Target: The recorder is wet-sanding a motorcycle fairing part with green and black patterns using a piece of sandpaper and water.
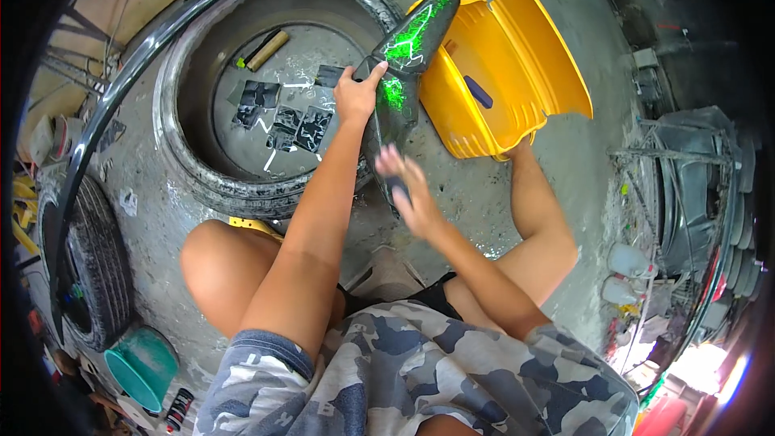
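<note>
Two bare hands of ours were at a long dark panel point(394, 95) with bright green and white markings, which stood slantwise in front of us, its wide end up and away, between a large grey tyre-like ring point(171, 133) and a yellow bin point(452, 131). Our left hand point(358, 101) had its fingers closed on the panel's left edge near the middle, the thumb lying across the face just below the upper green patch. Our right hand point(412, 200) was at the panel's lower end, its fingers blurred and partly spread; a dark patch showed between them, and we could not tell whether they gripped anything or only touched the panel.

Inside the ring we saw several dark pieces with white marks point(313, 127), thin white strips point(270, 160) and a brown stick point(268, 51). The yellow bin lay open toward us, with a dark blue piece point(478, 92) inside it. To our left, a long curved black strip point(121, 105) arched past the ring, a tyre point(109, 262) stood tilted, and a green bucket point(142, 367) sat on the floor point(565, 282) near a small dark bottle point(179, 409).
</note>
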`<state>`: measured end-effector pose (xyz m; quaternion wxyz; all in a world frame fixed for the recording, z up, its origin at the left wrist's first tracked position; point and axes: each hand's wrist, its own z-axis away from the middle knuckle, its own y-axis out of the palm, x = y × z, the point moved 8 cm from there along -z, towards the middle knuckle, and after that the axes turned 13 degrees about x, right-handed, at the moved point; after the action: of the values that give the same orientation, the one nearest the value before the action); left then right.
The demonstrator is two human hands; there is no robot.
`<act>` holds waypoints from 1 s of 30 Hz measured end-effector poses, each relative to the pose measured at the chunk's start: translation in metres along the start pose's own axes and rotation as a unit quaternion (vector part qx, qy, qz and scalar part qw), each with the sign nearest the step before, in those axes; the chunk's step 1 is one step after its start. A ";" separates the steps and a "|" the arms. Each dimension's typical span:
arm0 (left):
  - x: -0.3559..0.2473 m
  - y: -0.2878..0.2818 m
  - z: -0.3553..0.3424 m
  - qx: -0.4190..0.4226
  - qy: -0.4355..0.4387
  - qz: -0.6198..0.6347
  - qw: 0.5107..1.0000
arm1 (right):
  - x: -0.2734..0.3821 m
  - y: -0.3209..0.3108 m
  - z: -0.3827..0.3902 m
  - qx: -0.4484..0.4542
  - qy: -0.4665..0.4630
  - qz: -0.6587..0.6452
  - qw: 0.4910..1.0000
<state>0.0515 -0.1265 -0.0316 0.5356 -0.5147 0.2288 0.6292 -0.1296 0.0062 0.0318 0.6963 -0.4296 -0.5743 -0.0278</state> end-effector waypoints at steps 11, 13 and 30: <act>-0.001 -0.012 0.002 -0.029 0.021 0.006 0.999 | 0.002 0.009 -0.001 0.015 -0.031 -0.050 0.998; -0.007 0.001 0.007 -0.019 0.015 0.003 1.000 | -0.001 -0.008 0.019 0.063 -0.041 -0.016 0.997; -0.001 -0.005 0.005 -0.034 0.012 0.040 0.999 | -0.023 -0.040 -0.069 -0.052 0.025 0.192 0.980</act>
<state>0.0541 -0.1209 -0.0273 0.4892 -0.5309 0.2339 0.6513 -0.1045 -0.0729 0.0373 0.6794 -0.5669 -0.4612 0.0662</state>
